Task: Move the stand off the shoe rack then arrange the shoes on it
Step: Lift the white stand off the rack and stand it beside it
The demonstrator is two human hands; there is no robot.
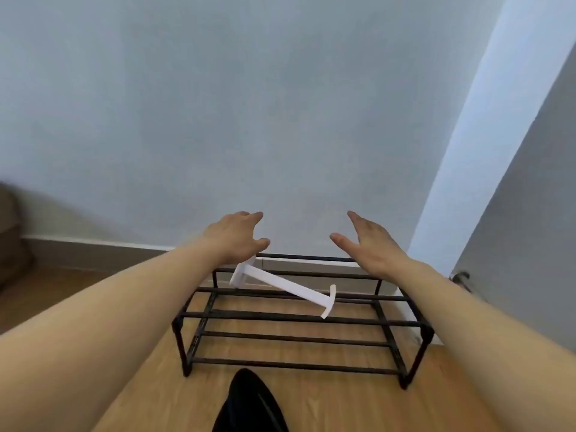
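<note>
A black metal shoe rack [299, 318] with two tiers of bars stands on the wooden floor against the wall. A white stand [282, 283], a bar with a square base at one end and a curved piece at the other, lies on its side across the rack's top bars. My left hand [237, 238] hovers just above the stand's base end, fingers apart and holding nothing. Over the rack's right rear corner is my right hand [371, 244], also spread and holding nothing. No shoes are visible on the rack.
A dark, black object [249, 403] lies on the floor in front of the rack at the bottom edge. A small dark item [461, 277] sits on the floor by the right wall corner. A brown shape [9, 232] stands at the far left.
</note>
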